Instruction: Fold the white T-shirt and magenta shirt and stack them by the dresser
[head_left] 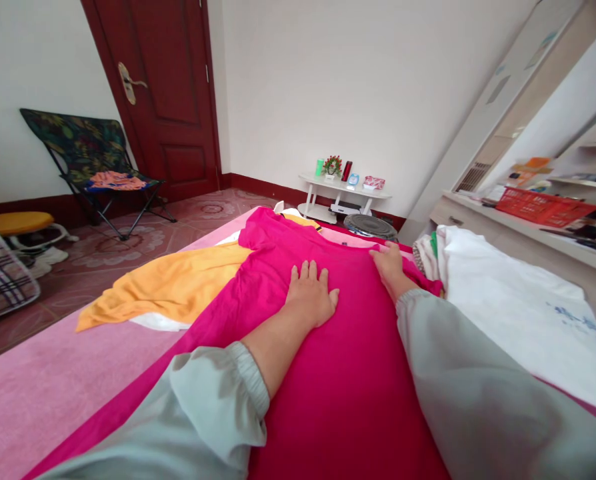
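Note:
A bright magenta T-shirt [348, 373] lies spread out in front of me, its neckline towards the far side. My left hand [312, 292] rests flat on its chest, fingers apart. Near the collar on the right, my right hand [390, 268] has its fingers bent around the shirt's shoulder edge, pinching the cloth. Partly under the magenta shirt on the left is a yellow-orange garment [178, 283] with some white cloth below it. A white shirt [518, 300] with small dark print lies to the right, beside my right forearm.
Everything lies on a pink cover [103, 380]. A folding chair [98, 160] with a pink cloth stands at the left by the red door [165, 93]. A low white table [345, 186] is against the far wall. A red basket [543, 207] sits on the cabinet at right.

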`<state>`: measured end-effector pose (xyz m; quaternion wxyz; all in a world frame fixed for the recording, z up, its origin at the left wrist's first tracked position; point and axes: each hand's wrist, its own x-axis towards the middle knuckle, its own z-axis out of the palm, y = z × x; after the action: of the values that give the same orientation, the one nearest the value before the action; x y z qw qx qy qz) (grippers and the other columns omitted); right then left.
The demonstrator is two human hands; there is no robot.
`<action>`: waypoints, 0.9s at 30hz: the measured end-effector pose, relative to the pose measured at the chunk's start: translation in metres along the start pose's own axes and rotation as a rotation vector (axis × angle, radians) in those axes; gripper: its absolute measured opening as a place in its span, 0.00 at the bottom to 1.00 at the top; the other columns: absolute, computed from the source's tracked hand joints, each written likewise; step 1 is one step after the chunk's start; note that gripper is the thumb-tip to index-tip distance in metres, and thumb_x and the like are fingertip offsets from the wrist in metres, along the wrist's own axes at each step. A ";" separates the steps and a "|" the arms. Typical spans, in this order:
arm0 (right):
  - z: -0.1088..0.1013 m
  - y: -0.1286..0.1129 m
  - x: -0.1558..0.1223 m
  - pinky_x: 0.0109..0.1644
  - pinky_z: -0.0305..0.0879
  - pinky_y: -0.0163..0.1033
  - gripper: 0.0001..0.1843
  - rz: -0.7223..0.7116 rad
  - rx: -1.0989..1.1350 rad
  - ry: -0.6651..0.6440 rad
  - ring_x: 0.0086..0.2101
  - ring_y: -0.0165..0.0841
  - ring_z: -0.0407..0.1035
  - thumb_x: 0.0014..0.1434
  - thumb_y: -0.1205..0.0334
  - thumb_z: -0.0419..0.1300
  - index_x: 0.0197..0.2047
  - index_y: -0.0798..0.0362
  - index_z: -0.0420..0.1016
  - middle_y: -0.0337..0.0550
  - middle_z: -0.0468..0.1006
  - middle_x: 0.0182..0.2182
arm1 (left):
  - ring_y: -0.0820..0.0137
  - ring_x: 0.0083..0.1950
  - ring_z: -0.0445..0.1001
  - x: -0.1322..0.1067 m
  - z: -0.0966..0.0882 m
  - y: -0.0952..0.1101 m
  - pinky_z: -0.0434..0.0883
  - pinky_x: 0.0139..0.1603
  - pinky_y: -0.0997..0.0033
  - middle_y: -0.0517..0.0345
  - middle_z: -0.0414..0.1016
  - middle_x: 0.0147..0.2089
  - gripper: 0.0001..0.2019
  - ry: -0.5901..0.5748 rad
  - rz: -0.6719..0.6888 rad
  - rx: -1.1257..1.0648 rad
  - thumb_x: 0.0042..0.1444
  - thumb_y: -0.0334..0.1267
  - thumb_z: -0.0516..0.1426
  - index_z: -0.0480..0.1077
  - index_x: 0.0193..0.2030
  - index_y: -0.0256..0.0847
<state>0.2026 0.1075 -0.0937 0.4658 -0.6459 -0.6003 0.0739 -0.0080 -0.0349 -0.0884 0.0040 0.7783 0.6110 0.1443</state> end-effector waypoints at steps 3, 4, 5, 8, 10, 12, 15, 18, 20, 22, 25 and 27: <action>0.022 -0.033 -0.009 0.53 0.66 0.46 0.20 -0.179 0.043 -0.057 0.45 0.38 0.70 0.52 0.69 0.58 0.50 0.56 0.71 0.50 0.74 0.46 | 0.51 0.70 0.47 0.000 0.000 0.000 0.46 0.66 0.43 0.39 0.51 0.69 0.31 0.009 -0.002 -0.003 0.62 0.52 0.41 0.57 0.67 0.37; 0.032 -0.046 -0.011 0.52 0.67 0.45 0.19 -0.263 0.072 -0.110 0.43 0.38 0.71 0.51 0.70 0.57 0.47 0.57 0.73 0.50 0.75 0.45 | 0.51 0.70 0.47 0.000 0.000 0.001 0.46 0.66 0.43 0.39 0.51 0.69 0.31 0.013 -0.002 -0.002 0.62 0.52 0.41 0.57 0.67 0.37; 0.041 -0.058 -0.014 0.51 0.67 0.45 0.18 -0.323 0.099 -0.163 0.41 0.37 0.72 0.50 0.71 0.55 0.45 0.58 0.74 0.50 0.76 0.44 | 0.51 0.70 0.47 -0.001 0.000 0.001 0.45 0.66 0.43 0.39 0.51 0.69 0.31 0.016 -0.002 -0.001 0.62 0.52 0.41 0.57 0.67 0.37; 0.069 -0.091 -0.018 0.53 0.66 0.45 0.17 -0.364 0.127 -0.248 0.42 0.36 0.71 0.49 0.73 0.52 0.40 0.58 0.77 0.50 0.76 0.43 | 0.51 0.70 0.46 -0.002 0.000 0.001 0.45 0.66 0.43 0.39 0.51 0.69 0.31 0.011 -0.005 -0.002 0.62 0.52 0.41 0.57 0.66 0.36; 0.084 -0.104 -0.018 0.57 0.63 0.46 0.19 -0.359 0.118 -0.260 0.46 0.37 0.69 0.48 0.75 0.52 0.41 0.57 0.77 0.48 0.75 0.44 | 0.51 0.70 0.46 -0.001 -0.001 0.002 0.45 0.66 0.43 0.38 0.51 0.69 0.31 0.000 -0.007 -0.004 0.62 0.52 0.41 0.57 0.66 0.36; 0.094 -0.111 -0.018 0.61 0.58 0.47 0.26 -0.360 0.116 -0.274 0.51 0.37 0.66 0.46 0.77 0.52 0.47 0.55 0.75 0.46 0.75 0.47 | 0.50 0.70 0.47 -0.001 -0.002 0.001 0.45 0.66 0.42 0.37 0.51 0.69 0.31 -0.013 -0.005 -0.002 0.62 0.51 0.41 0.57 0.66 0.35; 0.099 -0.116 -0.019 0.65 0.52 0.47 0.39 -0.372 0.127 -0.332 0.54 0.35 0.64 0.44 0.80 0.52 0.60 0.51 0.64 0.44 0.72 0.53 | 0.49 0.70 0.47 0.000 -0.005 0.001 0.45 0.66 0.42 0.36 0.51 0.69 0.31 -0.033 0.001 0.013 0.62 0.49 0.40 0.56 0.66 0.33; 0.100 -0.118 -0.018 0.65 0.52 0.46 0.43 -0.369 0.133 -0.408 0.55 0.36 0.63 0.44 0.80 0.53 0.65 0.52 0.57 0.44 0.70 0.55 | 0.49 0.70 0.47 -0.002 -0.009 0.000 0.45 0.66 0.41 0.37 0.51 0.69 0.30 -0.049 0.007 0.024 0.62 0.46 0.40 0.55 0.67 0.33; 0.102 -0.121 -0.015 0.63 0.55 0.46 0.41 -0.329 0.136 -0.431 0.54 0.37 0.64 0.44 0.79 0.53 0.63 0.53 0.59 0.46 0.71 0.55 | 0.50 0.70 0.47 -0.003 -0.013 0.000 0.45 0.66 0.42 0.38 0.50 0.70 0.29 -0.058 0.006 0.025 0.62 0.43 0.40 0.55 0.67 0.34; 0.107 -0.124 -0.008 0.60 0.59 0.47 0.36 -0.268 0.147 -0.425 0.52 0.39 0.67 0.44 0.78 0.54 0.59 0.55 0.65 0.47 0.73 0.51 | 0.50 0.70 0.46 -0.005 -0.016 0.000 0.44 0.67 0.42 0.39 0.50 0.70 0.29 -0.082 0.002 0.023 0.62 0.42 0.41 0.54 0.68 0.34; 0.116 -0.128 0.005 0.55 0.65 0.49 0.26 -0.208 0.158 -0.408 0.45 0.40 0.71 0.45 0.76 0.55 0.50 0.58 0.72 0.48 0.78 0.43 | 0.50 0.71 0.46 -0.006 -0.020 -0.001 0.44 0.67 0.42 0.40 0.49 0.70 0.29 -0.117 -0.004 0.005 0.61 0.42 0.42 0.54 0.68 0.34; 0.122 -0.131 0.014 0.53 0.65 0.50 0.23 -0.212 0.175 -0.385 0.44 0.40 0.72 0.46 0.74 0.56 0.47 0.60 0.73 0.49 0.78 0.41 | 0.50 0.71 0.45 -0.005 -0.020 -0.002 0.44 0.68 0.43 0.41 0.49 0.70 0.29 -0.111 -0.006 -0.018 0.61 0.42 0.42 0.55 0.68 0.35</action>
<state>0.0340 0.1615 -0.0650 0.4024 -0.5102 -0.7338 0.1981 -0.0158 -0.0428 -0.0709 0.0454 0.7833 0.6108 0.1062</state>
